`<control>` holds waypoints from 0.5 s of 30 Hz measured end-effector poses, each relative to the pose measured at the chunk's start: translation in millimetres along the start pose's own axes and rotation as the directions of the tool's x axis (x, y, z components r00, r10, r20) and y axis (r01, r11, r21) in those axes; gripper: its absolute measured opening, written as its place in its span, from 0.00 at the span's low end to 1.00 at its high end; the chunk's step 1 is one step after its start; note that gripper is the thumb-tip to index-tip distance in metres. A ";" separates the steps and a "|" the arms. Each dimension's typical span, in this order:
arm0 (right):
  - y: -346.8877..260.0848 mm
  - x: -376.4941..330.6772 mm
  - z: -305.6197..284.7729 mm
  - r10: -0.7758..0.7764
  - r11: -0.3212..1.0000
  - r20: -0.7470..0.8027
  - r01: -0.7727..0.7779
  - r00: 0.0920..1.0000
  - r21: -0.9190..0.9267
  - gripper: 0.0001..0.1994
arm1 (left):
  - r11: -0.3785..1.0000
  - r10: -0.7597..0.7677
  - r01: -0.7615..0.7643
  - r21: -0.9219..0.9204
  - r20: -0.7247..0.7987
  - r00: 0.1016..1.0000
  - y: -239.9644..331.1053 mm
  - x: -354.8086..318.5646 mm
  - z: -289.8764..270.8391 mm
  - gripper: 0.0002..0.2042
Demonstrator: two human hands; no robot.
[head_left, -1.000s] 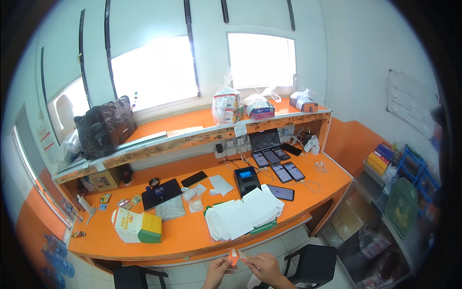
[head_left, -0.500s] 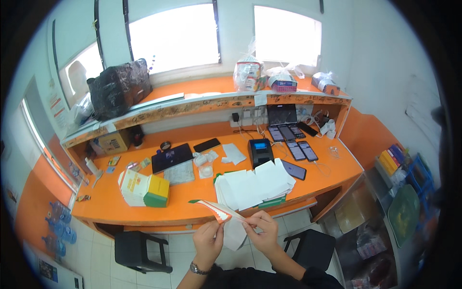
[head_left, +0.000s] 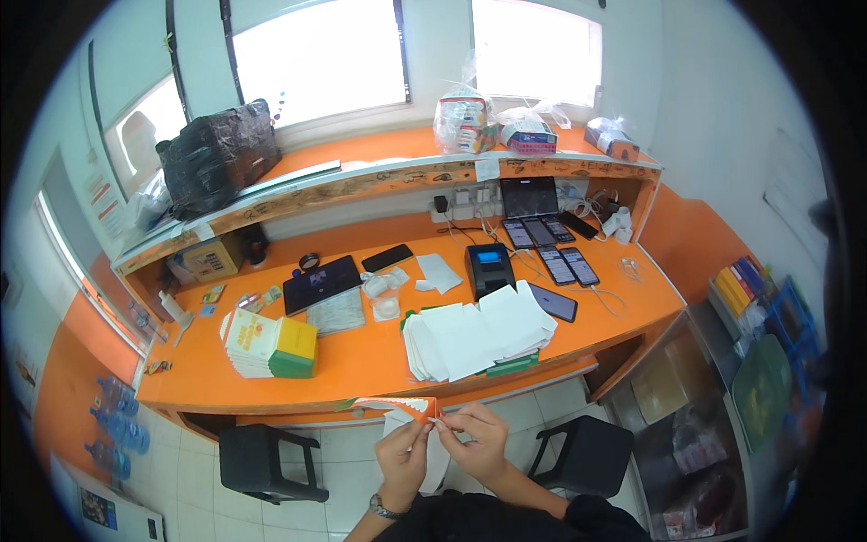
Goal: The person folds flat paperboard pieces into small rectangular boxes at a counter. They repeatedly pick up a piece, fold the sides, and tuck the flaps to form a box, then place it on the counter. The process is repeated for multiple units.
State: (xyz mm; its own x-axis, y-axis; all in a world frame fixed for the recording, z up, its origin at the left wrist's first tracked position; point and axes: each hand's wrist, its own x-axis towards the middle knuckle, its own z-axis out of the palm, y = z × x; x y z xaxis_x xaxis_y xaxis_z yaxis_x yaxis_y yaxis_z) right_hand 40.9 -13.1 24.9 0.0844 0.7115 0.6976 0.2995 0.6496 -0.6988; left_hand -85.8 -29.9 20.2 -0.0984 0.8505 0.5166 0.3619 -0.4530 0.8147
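Observation:
Just past the desk's front edge, my left hand (head_left: 403, 459) and my right hand (head_left: 476, 443) both pinch a thin cardboard carton (head_left: 397, 406) printed orange, white and green. Its orange end lies between my fingertips, and the printed side points left. A pale flap hangs below, partly hidden by my hands. On the desk beyond them rests a pile of flat carton blanks (head_left: 465, 343), white side up, with green edges underneath. Farther left stands a row of folded cartons (head_left: 295, 343) in white, yellow and green, pressed together.
The orange desk (head_left: 361, 375) also carries a tablet (head_left: 321, 285), a black label printer (head_left: 490, 270), several phones (head_left: 555, 265) and cables. Black stools (head_left: 271, 461) stand below at both sides. Wrapped packages (head_left: 219, 158) sit on the upper shelf. A rack (head_left: 668, 452) stands at the right.
The carton has turned to lie flatter and narrower, its orange end now between both hands. My right hand has moved left, closer to my left hand.

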 end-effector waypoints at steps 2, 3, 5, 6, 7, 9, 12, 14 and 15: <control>-0.3 -1.2 0.0 -0.036 0.999 -0.014 0.035 0.999 -0.039 0.04 | 0.996 0.085 -0.084 0.042 -0.032 0.996 1.2 -2.2 10.5 0.11; -0.1 -1.5 0.0 -0.044 0.998 -0.023 0.043 0.999 -0.055 0.04 | 0.994 0.101 -0.099 0.045 -0.047 0.994 1.7 -3.7 15.6 0.12; 1.1 -1.8 -0.9 -0.012 1.000 -0.046 0.011 0.999 -0.025 0.04 | 0.992 0.128 -0.128 0.017 -0.014 0.992 2.0 -6.3 23.7 0.15; 2.2 -1.6 -1.7 0.034 0.999 -0.046 -0.034 0.998 -0.001 0.04 | 0.991 0.129 -0.129 -0.019 0.008 0.992 1.8 -7.2 26.6 0.17; 3.2 -2.1 -3.3 0.017 1.000 -0.057 -0.018 0.998 -0.015 0.04 | 0.987 0.160 -0.161 0.007 0.048 0.986 0.4 -6.7 28.0 0.18; 5.8 -2.7 -7.1 0.038 0.999 -0.070 -0.038 0.997 -0.002 0.04 | 0.979 0.200 -0.204 0.018 0.126 0.972 -1.9 -5.7 31.0 0.21; 10.1 -3.5 -12.2 0.059 0.998 -0.094 -0.062 0.994 -0.028 0.03 | 0.963 0.242 -0.258 0.073 0.175 0.954 -3.6 -6.8 34.9 0.21; 12.6 -4.3 -13.8 0.028 0.997 -0.094 -0.034 0.995 -0.063 0.03 | 0.965 0.240 -0.254 0.070 0.163 0.957 -3.9 -8.9 37.3 0.23; 14.1 -4.2 -14.0 0.045 0.996 -0.080 -0.051 0.996 -0.075 0.03 | 0.977 0.195 -0.207 0.053 0.167 0.966 -4.3 -9.6 37.8 0.24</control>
State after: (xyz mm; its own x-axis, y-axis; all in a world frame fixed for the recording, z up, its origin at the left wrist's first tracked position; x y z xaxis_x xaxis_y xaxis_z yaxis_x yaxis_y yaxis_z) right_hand 58.1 -10.8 14.3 0.1734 0.7162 0.6760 0.3650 0.5908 -0.7195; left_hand -51.4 -26.0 1.8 0.1302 0.7780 0.6146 0.4233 -0.6042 0.6751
